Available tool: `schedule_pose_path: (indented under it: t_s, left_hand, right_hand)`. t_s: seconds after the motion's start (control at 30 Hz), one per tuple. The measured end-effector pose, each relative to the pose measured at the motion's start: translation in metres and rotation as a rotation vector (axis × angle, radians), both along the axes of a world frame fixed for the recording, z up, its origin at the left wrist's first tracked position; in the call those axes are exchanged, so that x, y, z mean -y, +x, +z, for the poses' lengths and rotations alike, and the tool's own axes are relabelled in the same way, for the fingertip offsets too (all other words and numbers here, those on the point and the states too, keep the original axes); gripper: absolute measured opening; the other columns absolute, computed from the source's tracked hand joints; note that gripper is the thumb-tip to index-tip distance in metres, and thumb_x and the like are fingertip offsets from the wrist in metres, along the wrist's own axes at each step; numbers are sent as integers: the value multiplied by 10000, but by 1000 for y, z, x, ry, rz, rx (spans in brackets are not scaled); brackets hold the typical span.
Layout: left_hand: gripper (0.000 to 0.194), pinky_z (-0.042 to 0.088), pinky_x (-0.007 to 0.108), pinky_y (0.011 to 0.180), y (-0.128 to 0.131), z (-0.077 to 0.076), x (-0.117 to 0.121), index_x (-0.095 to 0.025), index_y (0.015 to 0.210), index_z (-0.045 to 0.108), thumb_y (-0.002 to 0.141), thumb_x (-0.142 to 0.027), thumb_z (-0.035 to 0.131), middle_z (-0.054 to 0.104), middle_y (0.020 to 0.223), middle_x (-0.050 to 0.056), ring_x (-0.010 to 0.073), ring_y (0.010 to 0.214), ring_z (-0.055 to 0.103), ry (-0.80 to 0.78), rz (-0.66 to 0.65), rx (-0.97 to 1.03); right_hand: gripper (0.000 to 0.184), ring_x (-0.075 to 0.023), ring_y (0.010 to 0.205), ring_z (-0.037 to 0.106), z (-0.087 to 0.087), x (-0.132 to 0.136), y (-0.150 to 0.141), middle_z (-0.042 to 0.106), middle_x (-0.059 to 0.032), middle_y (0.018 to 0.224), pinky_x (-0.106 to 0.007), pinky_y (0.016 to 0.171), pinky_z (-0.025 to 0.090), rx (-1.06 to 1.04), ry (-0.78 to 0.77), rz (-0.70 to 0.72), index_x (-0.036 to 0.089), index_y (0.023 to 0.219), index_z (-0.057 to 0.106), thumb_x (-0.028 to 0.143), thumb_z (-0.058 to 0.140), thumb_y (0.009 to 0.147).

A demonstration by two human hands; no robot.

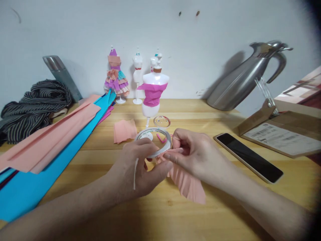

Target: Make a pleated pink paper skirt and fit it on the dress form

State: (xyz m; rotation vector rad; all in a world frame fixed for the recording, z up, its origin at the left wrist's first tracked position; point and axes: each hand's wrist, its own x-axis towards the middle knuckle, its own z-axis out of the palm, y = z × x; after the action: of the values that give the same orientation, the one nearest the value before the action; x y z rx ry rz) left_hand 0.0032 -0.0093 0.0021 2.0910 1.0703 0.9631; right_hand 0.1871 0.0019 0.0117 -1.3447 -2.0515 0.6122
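My left hand [140,167] is closed around the near left side of a roll of double-sided tape [168,142], its thumb lying by the gathered edge of a pleated peach crepe paper piece [187,184]. With thumb and bent fingers, my right hand [198,154] pinches that paper's upper edge just right of the roll. The pleats fan out below, toward the table front. Behind the roll stands a small white dress form [155,79] wrapped in magenta paper [152,95]. A folded peach paper piece [124,130] lies left of the roll. My left fingertips are partly hidden.
Peach strips [57,134] and blue paper [62,157] stretch along the left, near striped cloth [37,103] and a bottle [60,75]. A paper-dressed form [115,75] stands behind. To the right are a phone [248,157], a cardboard box [288,134] and a metal jug [238,77].
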Motion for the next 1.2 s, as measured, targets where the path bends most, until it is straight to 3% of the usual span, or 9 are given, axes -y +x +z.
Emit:
schedule_pose_path:
  t_s: [0.23, 0.43, 0.8, 0.97, 1.2]
  left_hand:
    - [193, 375, 209, 519, -1, -6, -6, -137, 617, 630, 782, -234, 610, 585, 657, 17, 91, 581, 475, -1, 52, 20]
    - [316, 272, 205, 478, -3, -7, -11, -128, 527, 545, 830, -216, 555, 471, 561, -15, 68, 536, 395, -20, 33, 13]
    - [310, 261, 205, 488, -4, -8, -16, -128, 545, 531, 834, -237, 547, 463, 561, -23, 66, 532, 380, 21, 77, -65]
    - [322, 260, 208, 491, -6, -8, -17, -130, 524, 504, 830, -225, 533, 446, 546, -26, 69, 529, 379, 60, 73, -109]
    - [319, 265, 202, 492, -6, -10, -17, -125, 527, 521, 832, -215, 549, 455, 558, -24, 68, 537, 394, 74, 85, -112]
  right_hand:
    - [331, -78, 481, 343, -8, -2, -2, 387, 75, 513, -209, 446, 271, -29, 23, 37, 216, 613, 364, 288, 648, 767]
    - [389, -73, 480, 309, -10, -2, -2, 354, 83, 509, -215, 446, 240, 17, 63, 34, 217, 605, 335, 311, 669, 779]
    - [159, -106, 503, 425, 8, -1, 4, 491, 35, 549, -239, 492, 299, 111, 15, 80, 191, 661, 503, 240, 563, 800]
    - [157, -107, 495, 396, 12, -2, 7, 458, 42, 536, -242, 476, 266, 235, 10, 81, 198, 647, 484, 235, 555, 783]
    - [163, -90, 495, 400, 9, 3, 6, 451, 55, 549, -220, 475, 308, 104, 22, 169, 199, 657, 478, 204, 544, 806]
